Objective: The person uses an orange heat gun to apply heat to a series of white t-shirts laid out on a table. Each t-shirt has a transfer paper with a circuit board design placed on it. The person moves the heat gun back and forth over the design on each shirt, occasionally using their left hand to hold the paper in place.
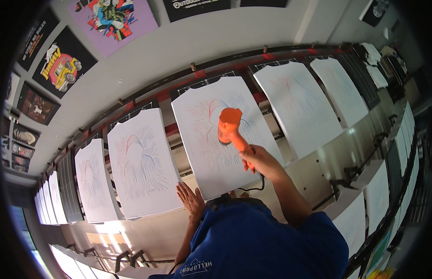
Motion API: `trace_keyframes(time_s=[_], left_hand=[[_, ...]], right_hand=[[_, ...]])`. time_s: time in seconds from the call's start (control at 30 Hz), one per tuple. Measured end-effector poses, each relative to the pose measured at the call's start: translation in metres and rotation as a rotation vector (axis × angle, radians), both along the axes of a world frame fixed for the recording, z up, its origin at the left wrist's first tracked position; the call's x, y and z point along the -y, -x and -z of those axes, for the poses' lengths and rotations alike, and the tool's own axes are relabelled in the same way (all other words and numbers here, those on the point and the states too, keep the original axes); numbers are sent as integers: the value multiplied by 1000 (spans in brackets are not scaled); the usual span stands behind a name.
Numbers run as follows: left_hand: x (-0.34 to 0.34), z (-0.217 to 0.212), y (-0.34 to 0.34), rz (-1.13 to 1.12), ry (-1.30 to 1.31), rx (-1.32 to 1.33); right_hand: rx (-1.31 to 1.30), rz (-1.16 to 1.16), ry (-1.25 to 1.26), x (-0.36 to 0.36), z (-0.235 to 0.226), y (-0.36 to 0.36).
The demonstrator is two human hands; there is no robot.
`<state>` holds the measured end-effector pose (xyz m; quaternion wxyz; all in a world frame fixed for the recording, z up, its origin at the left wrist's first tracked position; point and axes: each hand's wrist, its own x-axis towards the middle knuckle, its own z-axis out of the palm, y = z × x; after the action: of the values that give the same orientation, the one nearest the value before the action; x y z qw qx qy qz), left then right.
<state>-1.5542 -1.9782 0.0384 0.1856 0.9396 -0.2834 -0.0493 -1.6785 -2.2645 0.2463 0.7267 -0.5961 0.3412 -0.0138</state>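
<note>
My right hand is wrapped round the handle of an orange heat gun, held above a white T-shirt that lies flat on a printing board. Thin red and blue branching lines are printed on that shirt, partly hidden by the gun. A dark cord hangs from the gun's handle. My left hand has its fingers stretched out beside the lower right corner of the neighbouring white shirt. Whether it touches that shirt or the board's edge I cannot tell.
More printed white shirts lie on boards along a long rack, with a dark rail behind them. At right, a second rack carries white shirts. Stacked cloths sit at the far right. Printed pictures hang on the wall.
</note>
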Motion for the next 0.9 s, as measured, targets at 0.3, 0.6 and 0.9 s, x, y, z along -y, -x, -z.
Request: trace_keyframes(time_s=[0.3, 0.6, 0.9], left_hand=[[-3, 19, -98, -365, -109, 178], [-14, 22, -132, -605, -169, 133], [7, 24, -100, -549, -256, 123]], right_hand=[[22, 52, 161, 114, -47, -55], [-31, -7, 149, 187, 1, -124], [24, -75, 148, 189, 36, -150]])
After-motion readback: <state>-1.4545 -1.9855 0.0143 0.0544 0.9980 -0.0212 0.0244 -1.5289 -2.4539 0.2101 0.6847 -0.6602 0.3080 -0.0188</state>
